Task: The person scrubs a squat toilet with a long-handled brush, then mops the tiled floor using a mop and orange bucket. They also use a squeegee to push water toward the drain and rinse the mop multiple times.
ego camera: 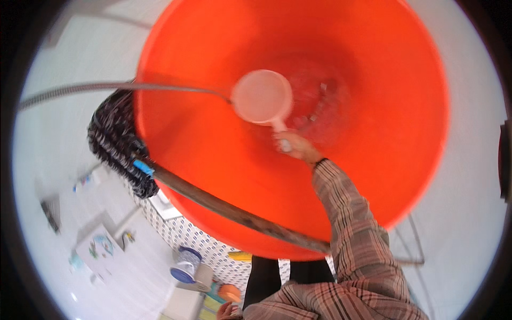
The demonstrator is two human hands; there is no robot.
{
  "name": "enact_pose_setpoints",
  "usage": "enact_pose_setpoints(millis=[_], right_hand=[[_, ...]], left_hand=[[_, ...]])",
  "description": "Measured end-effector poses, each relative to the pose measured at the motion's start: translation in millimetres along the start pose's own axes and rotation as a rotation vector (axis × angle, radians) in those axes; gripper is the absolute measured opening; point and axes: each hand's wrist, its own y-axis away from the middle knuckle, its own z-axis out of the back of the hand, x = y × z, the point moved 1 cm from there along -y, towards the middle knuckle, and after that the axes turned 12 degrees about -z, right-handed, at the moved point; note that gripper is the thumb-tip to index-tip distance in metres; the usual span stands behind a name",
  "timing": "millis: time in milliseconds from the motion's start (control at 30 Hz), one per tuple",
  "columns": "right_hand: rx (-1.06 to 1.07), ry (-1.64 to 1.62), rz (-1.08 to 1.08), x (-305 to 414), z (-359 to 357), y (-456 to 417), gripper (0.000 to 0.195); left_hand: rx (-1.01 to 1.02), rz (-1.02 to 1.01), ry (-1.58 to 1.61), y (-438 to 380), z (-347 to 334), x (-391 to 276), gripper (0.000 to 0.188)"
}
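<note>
My right hand point(297, 145) grips the handle of a pale pink plastic dipper point(262, 97), held inside a large orange-red plastic tub point(200, 136). Low at the picture's bottom, my left hand point(226, 311) shows only in part; whether it holds anything cannot be made out. Rippled water point(320, 108) lies at the tub's bottom, with blurred light and dark spots in it. A ribbed flexible hose point(100, 85) comes over the left rim, its far end passing behind or meeting the dipper. What the dipper contains is unclear.
A brown pole point(240, 216) crosses the tub's near side, with a dark shaggy mop head point(118, 140) outside the left rim. Below left are a clear container with blue ends point(187, 265), an orange object point(229, 293) and patterned floor tiles point(212, 244). A thin metal frame point(416, 240) stands right.
</note>
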Motion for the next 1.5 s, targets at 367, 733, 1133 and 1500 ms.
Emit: enact_pose_setpoints(millis=[367,733,1133,1500], right_hand=[[0.156,0.105,0.556,8,-287,303,0.037],[-1.358,0.334,1.034,-93,-312,542,0.033],[-2.69,1.098,0.936,-219,-242,692,0.06],[-1.636,0.683,1.534,-217,-289,553,0.049]], left_hand=[[0.343,-0.466,-0.304,-132,92,-73,0.045],[0.391,-0.625,-0.456,-71,59,-199,0.037],[0.462,-0.649,-0.485,-57,25,-159,0.03],[0.399,-0.593,-0.591,-55,86,-83,0.035]])
